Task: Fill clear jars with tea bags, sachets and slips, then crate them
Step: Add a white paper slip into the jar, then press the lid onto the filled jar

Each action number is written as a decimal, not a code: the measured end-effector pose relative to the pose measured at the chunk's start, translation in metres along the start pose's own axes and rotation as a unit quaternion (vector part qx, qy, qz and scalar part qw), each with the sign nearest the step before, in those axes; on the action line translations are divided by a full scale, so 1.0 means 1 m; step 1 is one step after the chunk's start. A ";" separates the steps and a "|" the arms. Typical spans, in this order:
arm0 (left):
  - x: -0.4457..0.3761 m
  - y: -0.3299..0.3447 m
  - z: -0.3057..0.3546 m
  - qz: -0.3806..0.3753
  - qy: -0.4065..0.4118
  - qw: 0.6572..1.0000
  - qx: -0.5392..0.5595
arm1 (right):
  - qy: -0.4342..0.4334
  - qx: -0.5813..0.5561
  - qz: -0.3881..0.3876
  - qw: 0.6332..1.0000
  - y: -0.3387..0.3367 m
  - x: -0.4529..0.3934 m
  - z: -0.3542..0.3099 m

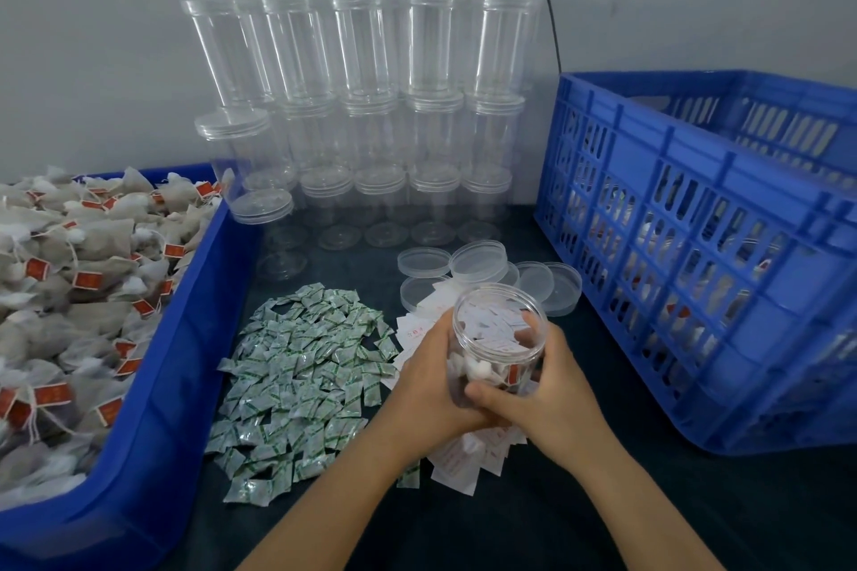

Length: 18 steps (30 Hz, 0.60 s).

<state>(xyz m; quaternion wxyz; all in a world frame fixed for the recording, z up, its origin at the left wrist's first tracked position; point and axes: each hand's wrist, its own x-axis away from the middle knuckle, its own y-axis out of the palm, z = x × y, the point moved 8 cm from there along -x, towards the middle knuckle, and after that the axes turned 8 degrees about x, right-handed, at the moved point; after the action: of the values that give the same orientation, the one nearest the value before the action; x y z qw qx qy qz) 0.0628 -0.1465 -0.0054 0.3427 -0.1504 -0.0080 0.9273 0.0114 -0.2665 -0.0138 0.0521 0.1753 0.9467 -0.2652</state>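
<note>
Both hands wrapped around an open clear jar [498, 341], left hand [433, 378] curled on its left side, right hand [540, 389] gripping front and right, above white slips [459, 461]. Tea bags and slips inside. Green sachets [301, 378] heaped just left; loose lids [477, 264] behind; blue crate [705, 255] right; tea-bag bin [153, 408] left.

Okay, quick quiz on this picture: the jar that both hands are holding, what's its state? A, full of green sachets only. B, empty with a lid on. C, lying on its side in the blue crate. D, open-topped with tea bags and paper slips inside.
D: the jar, gripped by the left hand and right hand, has no lid and shows tea bags and white slips inside.
</note>
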 end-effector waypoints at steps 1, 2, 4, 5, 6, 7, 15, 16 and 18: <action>0.000 0.001 0.001 0.001 0.008 1.000 0.018 | 0.002 0.002 0.000 1.000 0.000 0.000 0.000; 0.001 0.002 0.003 0.002 0.012 1.000 0.028 | 0.002 0.003 -0.001 1.000 0.001 -0.001 0.000; 0.001 0.002 0.006 0.009 0.018 0.999 0.030 | 0.002 0.003 -0.002 1.000 0.001 -0.001 0.001; 0.002 0.002 0.007 0.011 0.022 0.999 0.030 | 0.001 0.004 -0.003 1.000 0.001 -0.001 0.000; 0.002 0.002 0.008 0.012 0.024 0.999 0.032 | 0.001 0.007 -0.004 1.000 0.001 -0.001 0.000; 0.002 0.001 0.008 0.011 0.021 0.999 0.036 | 0.002 0.010 -0.006 1.000 0.001 -0.001 0.000; 0.003 0.001 0.012 0.022 0.007 1.000 0.022 | 0.011 0.023 -0.030 0.999 -0.004 -0.002 -0.007; 0.004 0.001 0.012 0.019 0.006 0.999 0.026 | 0.008 0.027 -0.031 0.999 -0.007 -0.003 -0.010; 0.004 0.002 0.010 0.016 -0.002 0.999 0.034 | -0.001 0.048 -0.038 0.998 -0.011 -0.006 -0.018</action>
<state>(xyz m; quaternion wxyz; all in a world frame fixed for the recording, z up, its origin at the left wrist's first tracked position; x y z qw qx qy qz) 0.0560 -0.1446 0.0033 0.3327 -0.1373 0.0249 0.9327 0.0127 -0.2678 0.0086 0.0344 0.1412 0.9388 -0.3123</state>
